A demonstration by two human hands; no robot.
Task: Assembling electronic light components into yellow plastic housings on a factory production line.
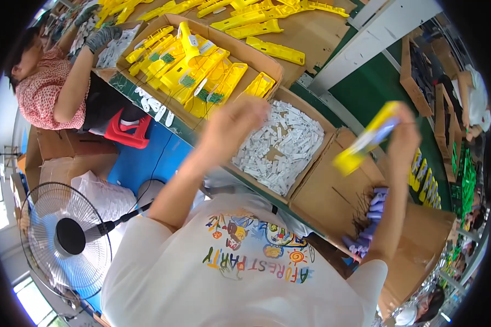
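Black fan (71, 236), red stool (126, 138)

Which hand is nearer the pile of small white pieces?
Left: the left hand is by the left edge of the white pieces; the right hand is farther off to their right, holding a yellow part.

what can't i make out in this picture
Head view:
- Left hand: motion blur; whether it holds anything is unclear.
- Yellow piece in the right hand: details smeared by motion.
- Purple parts: partly hidden behind the right forearm.
- White pieces: upper ones hide those beneath.
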